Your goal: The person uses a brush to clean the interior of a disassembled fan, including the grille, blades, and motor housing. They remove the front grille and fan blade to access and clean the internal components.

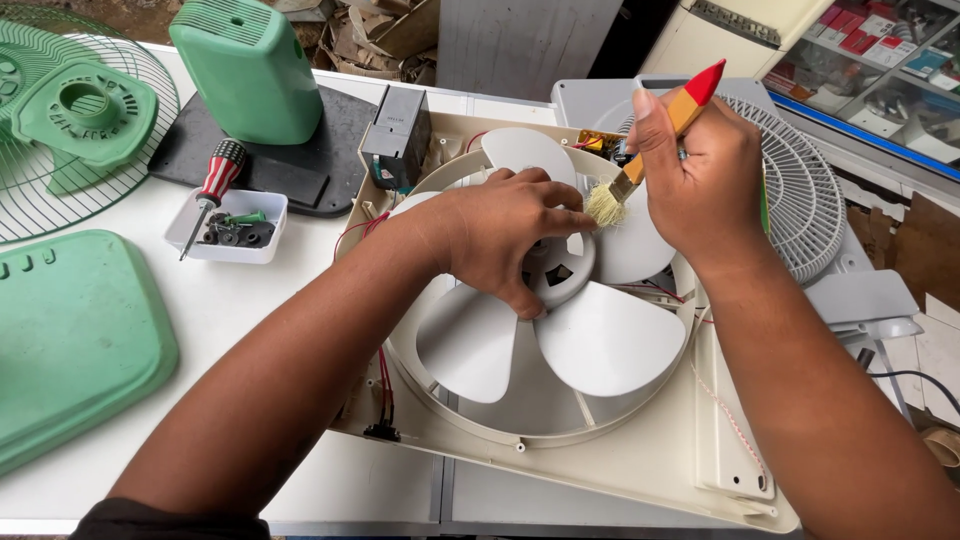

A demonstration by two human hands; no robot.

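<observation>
Two bare hands work over a cream fan housing [620, 460] lying flat on a white table [250, 300]. Seen from the head camera, the left hand [510, 235] lies spread over the hub [560, 270] of the white fan blades [600, 340], fingers curled around the hub's far side and thumb pressing its near edge, so it grips the hub loosely rather than clenched. The right hand [700, 175] is closed tight around a small paintbrush [650, 140] with an orange-yellow handle and a red tip; its pale bristles touch the blade just beside the left fingertips.

A dark grey box-shaped part [398, 135] with a small pale label on its face stands at the housing's far corner. To the left, a white tray [225, 228] holds dark screws and a screwdriver [212, 190] with a red and white striped handle. Green fan parts lie around it: a cover [250, 70], a wire grille [40, 150], a flat panel [70, 340]. At far right a glass case [880, 50] holds red and blue packages, too small to tell further.
</observation>
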